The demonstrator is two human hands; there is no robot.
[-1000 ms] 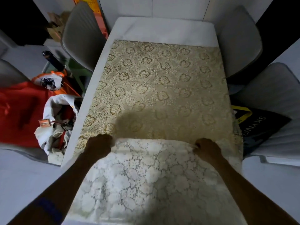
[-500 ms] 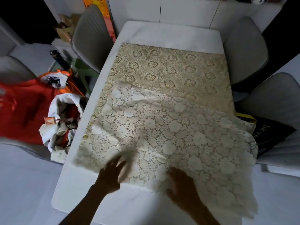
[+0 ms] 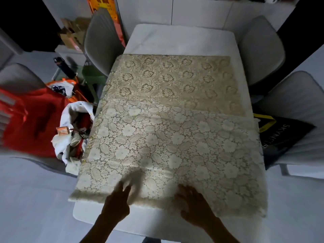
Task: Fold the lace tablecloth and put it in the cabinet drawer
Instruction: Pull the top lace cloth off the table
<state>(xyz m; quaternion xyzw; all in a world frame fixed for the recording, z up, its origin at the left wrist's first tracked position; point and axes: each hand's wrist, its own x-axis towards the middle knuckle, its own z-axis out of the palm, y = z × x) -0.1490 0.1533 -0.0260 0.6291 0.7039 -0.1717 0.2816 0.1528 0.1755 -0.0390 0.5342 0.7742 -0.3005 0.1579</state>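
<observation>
The cream lace tablecloth (image 3: 171, 130) lies on the white table (image 3: 180, 38) with its near part folded forward over the rest, pale underside up. The fold's free edge runs across the cloth's middle, slanting down to the right. The far half shows its gold flower pattern. My left hand (image 3: 117, 201) rests flat with fingers spread on the cloth's near edge, left of centre. My right hand (image 3: 194, 202) lies flat on the same edge to the right. Neither hand grips the cloth. No cabinet drawer is in view.
Grey chairs stand at both sides: one at far left (image 3: 102, 41), two at right (image 3: 261, 50). A black bag (image 3: 282, 135) lies on the near right chair. Red cloth (image 3: 33, 123) and a white bag of items (image 3: 73, 134) sit left of the table.
The hands carried the near part of the cloth forward over the far part, let it drop, and came back to its near edge, where they now lie flat.
</observation>
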